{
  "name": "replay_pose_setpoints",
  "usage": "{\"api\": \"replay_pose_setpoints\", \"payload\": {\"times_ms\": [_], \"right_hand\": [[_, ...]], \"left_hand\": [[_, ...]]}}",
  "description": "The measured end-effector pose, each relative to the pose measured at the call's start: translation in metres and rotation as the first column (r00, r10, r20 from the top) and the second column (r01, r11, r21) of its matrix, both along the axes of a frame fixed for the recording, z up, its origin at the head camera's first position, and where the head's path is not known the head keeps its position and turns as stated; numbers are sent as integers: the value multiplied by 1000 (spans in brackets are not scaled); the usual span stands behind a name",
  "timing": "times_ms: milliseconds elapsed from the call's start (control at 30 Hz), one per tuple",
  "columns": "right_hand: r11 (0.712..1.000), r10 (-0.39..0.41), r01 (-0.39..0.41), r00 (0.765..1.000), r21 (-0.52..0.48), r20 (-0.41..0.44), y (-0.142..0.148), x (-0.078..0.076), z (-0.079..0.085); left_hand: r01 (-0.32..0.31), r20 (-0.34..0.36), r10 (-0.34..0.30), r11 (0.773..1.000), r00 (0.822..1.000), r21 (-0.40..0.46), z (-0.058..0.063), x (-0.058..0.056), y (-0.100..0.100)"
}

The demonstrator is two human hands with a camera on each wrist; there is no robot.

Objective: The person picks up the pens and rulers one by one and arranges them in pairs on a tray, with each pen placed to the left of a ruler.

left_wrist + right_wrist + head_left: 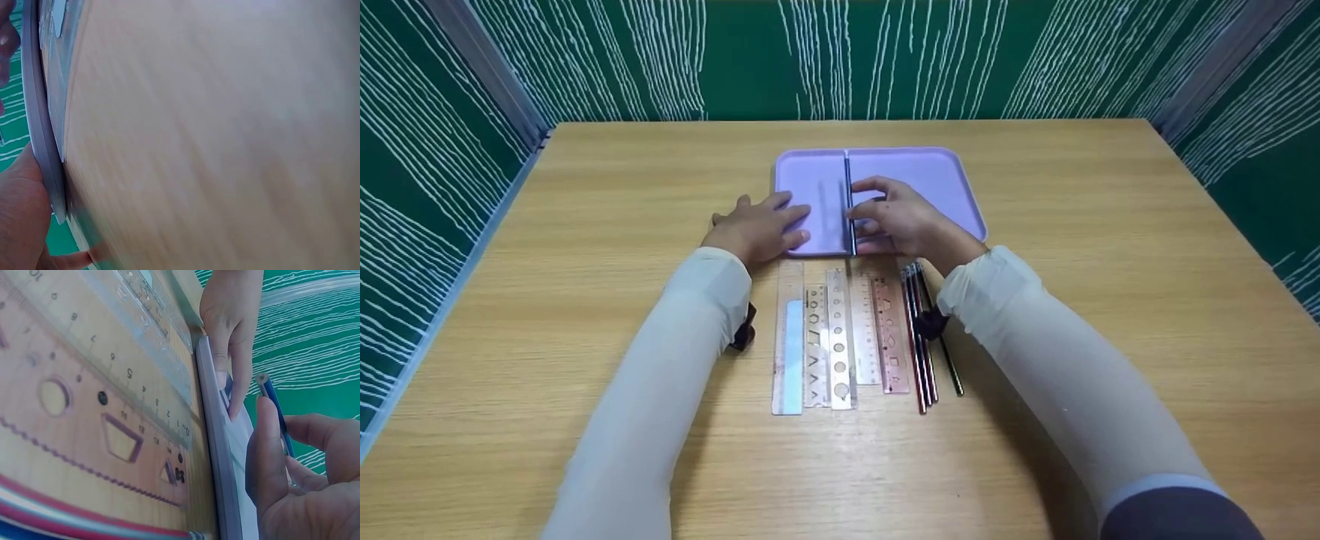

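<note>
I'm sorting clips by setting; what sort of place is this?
Probably an indoor booth or workstation: a wooden table is bordered on three sides by green, white-streaked walls, and rulers and pencils lie before a purple tray.

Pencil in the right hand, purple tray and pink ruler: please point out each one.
Pencil (274, 400): right wrist view, on its blue barrel.
Purple tray (941, 174): head view, on its bare floor.
Pink ruler (892, 351): head view, near its middle.

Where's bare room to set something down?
Table left of the left sleeve, right of the right sleeve, and between them nearer than the rulers; also the far right of the tray. Crowded: just before the tray, with rulers and pencils.
</note>
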State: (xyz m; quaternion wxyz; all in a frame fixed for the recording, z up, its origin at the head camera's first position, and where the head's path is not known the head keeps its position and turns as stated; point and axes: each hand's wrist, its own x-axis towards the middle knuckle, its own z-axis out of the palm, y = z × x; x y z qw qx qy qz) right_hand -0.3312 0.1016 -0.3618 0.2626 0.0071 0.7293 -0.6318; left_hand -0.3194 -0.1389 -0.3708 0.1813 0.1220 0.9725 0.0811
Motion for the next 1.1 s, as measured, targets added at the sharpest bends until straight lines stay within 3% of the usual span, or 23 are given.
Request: {"api": "replay_pose_setpoints", "payload": {"times_ms": [500, 1100], "right_hand": [[1000, 24, -24, 1000, 16, -10, -19, -15, -6], [998, -9, 10, 1000, 67, -18, -32, -19, -7]], "left_hand": [[6, -4, -6, 1000, 1000, -4, 3, 2, 0], [-4, -15, 3, 1000, 1000, -7, 2, 3, 1]]}}
